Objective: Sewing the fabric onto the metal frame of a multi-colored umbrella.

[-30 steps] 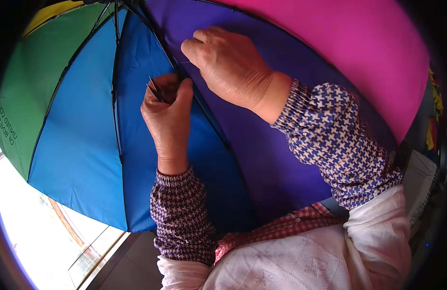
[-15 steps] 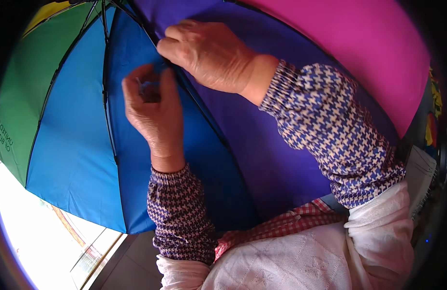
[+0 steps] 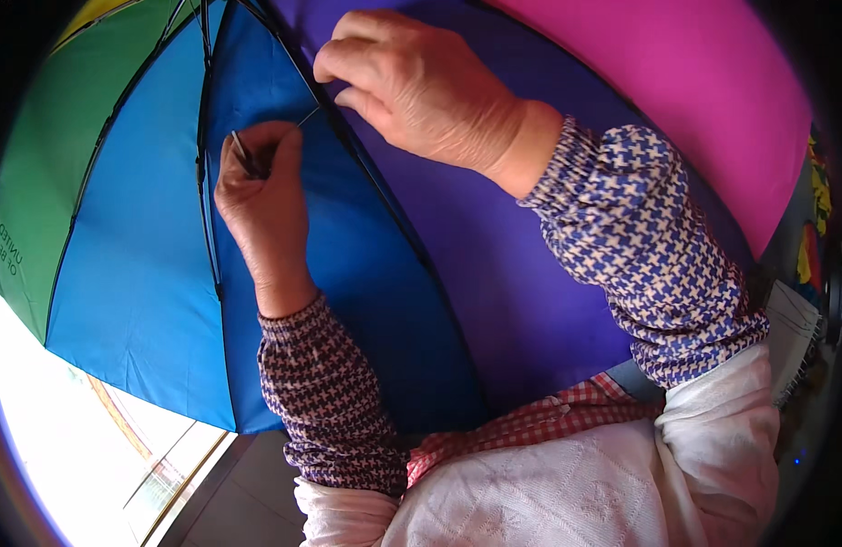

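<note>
An opened umbrella (image 3: 549,301) with green, blue, purple and pink panels spreads before me, its inner side toward me. My left hand (image 3: 263,196) is closed in front of the blue panel, around a small, slim metal tool (image 3: 245,155); its exact kind is hard to make out. From its fingertips a fine thread-like line (image 3: 309,116) runs to the black rib (image 3: 353,146) at the blue and purple seam. Just right of that rib, my right hand (image 3: 412,87) is raised, thumb and forefinger apart, with nothing visible between them.
Further black ribs (image 3: 203,164) meet at the top. Behind the umbrella at lower left are a bright opening (image 3: 56,428) and a dark tiled floor (image 3: 248,497). Red checked cloth (image 3: 521,428) lies at my waist. A pale object (image 3: 790,328) stands at the right.
My left hand has moved left and slightly down, away from the rib. My right hand has shifted right, and its pinch at the rib has loosened. The umbrella has shifted slightly.
</note>
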Demonstrator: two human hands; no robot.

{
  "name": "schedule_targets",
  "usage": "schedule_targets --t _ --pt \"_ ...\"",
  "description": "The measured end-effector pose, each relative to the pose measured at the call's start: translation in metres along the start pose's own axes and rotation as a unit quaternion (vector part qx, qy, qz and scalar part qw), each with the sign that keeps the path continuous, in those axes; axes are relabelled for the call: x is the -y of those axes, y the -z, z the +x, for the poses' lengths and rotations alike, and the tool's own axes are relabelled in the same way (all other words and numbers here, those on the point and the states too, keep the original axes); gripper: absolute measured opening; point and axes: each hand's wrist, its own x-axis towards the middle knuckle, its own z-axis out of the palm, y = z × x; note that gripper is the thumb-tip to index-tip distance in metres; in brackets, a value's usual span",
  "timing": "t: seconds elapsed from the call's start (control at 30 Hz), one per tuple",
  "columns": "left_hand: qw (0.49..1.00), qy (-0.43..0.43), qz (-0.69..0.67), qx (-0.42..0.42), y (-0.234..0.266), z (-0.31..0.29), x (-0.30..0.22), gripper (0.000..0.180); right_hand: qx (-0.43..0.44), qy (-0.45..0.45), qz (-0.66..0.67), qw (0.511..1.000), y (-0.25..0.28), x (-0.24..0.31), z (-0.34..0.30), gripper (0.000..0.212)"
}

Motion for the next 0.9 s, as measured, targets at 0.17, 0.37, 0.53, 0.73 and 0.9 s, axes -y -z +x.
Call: schedule_targets --t 0.17,0.37,0.53,0.73,0.9 --pt "0.999 0.034 -0.016 0.013 0.004 -0.003 0.002 0.006 -0.016 0.026 0.097 0.995 0.023 0.008 0.003 0.003" --pt "0.997 0.070 -0.025 0.016 0.003 0.000 0.000 0.007 0.029 0.050 -0.236 0.970 0.033 0.023 0.002 0.004" --pt "0.998 0.046 -0.033 0.029 -0.003 0.001 -0.002 0.008 0.018 0.033 -0.181 0.983 0.027 0.019 0.002 0.003" --pt "0.998 -0.011 -0.059 0.003 -0.025 0.001 -0.007 0.007 -0.056 0.059 -0.006 0.997 0.007 -0.003 0.006 0.004" --pt "0.998 -0.016 -0.042 -0.034 -0.026 -0.007 -0.011 0.009 -0.044 -0.066 -0.043 0.996 0.113 0.002 0.021 0.007"
